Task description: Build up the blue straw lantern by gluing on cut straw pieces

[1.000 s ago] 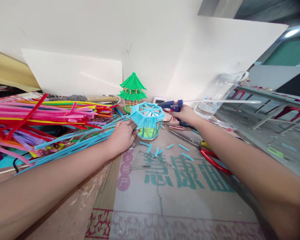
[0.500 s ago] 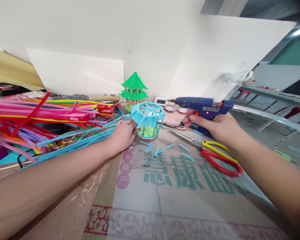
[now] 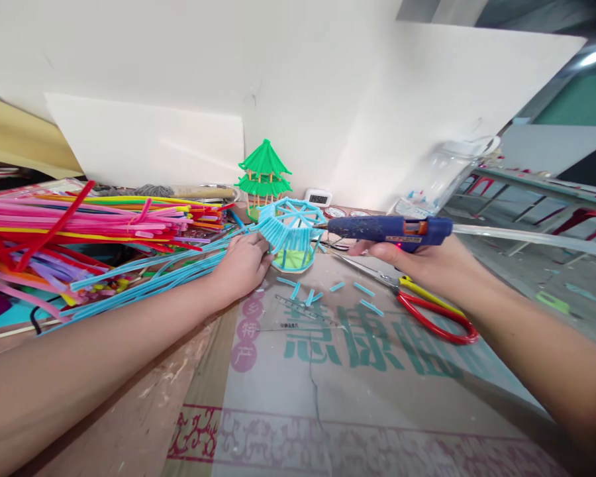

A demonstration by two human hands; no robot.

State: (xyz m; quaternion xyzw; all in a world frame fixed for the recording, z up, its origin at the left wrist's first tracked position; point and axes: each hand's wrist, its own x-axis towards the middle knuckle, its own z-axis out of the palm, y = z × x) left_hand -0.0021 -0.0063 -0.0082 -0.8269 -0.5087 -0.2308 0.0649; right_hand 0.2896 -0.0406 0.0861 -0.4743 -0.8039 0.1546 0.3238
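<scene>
A small pavilion model (image 3: 293, 228) made of light-blue pipe cleaners stands upright, with a ring-and-spoke top, a sloping fringe and a green floor. At its left side my left hand (image 3: 246, 262) is closed against it, the fingertips partly hidden behind it. My right hand (image 3: 402, 258) grips a dark blue hot glue gun (image 3: 372, 228), its red light glowing and a clear glue stick (image 3: 526, 237) reaching out at the back. The gun's nozzle points left at the right edge of the fringe. Several short blue pipe-cleaner pieces (image 3: 372, 308) lie in front.
Red-and-yellow-handled scissors (image 3: 432, 318) lie under my right forearm. A clear ruler (image 3: 310, 315) lies on the table. Bundles of coloured pipe cleaners (image 3: 79, 222) fill the left side. Behind stand a green-roofed pavilion (image 3: 264, 175), a digital timer (image 3: 318, 197) and a clear plastic jug (image 3: 447, 175).
The glue gun has moved left and slightly down, tilting over, so its nozzle has come to the pavilion model's fringe. My left hand stays at the model.
</scene>
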